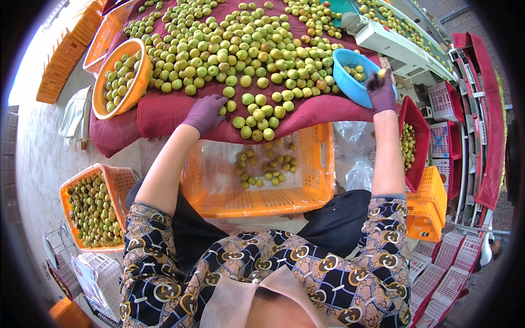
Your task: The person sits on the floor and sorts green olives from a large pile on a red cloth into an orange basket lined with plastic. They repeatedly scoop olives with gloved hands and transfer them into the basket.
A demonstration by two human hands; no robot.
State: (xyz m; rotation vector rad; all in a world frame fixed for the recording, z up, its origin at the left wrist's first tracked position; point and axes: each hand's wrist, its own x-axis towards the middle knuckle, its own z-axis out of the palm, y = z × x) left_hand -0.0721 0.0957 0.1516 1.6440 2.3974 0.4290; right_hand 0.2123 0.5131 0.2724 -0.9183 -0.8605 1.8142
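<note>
The person sits at a table covered with a dark red cloth [164, 112]. A big pile of small green fruits [240, 52] lies on the cloth, far too many to count.

The left hand [204, 113] wears a purple glove. It rests palm down near the front edge of the cloth, with the fingers curled a little. One green fruit touches its fingertips at about 3 o'clock, but you cannot tell if the hand grips anything.

The right hand [381, 93] also wears a purple glove. It is up at 2 o'clock from the left hand, well apart from it. Its fingers pinch one small yellowish fruit [381, 72] right at the rim of one blue bowl [350, 82]. The blue bowl holds about four fruits.

There is one round orange bowl [143, 65] at 10 o'clock, full of green fruits.

Below the cloth, right in front of the person, sits one big orange crate [314, 164] lined with clear plastic. About twenty fruits lie in it (they look a bit more yellow). A second orange crate [123, 180] stands at 8 o'clock, packed full of fruits. One red crate [418, 123] at 3 o'clock holds more fruits, just under the right arm.

More orange crates [432, 202] are stacked at 4 o'clock.
</note>
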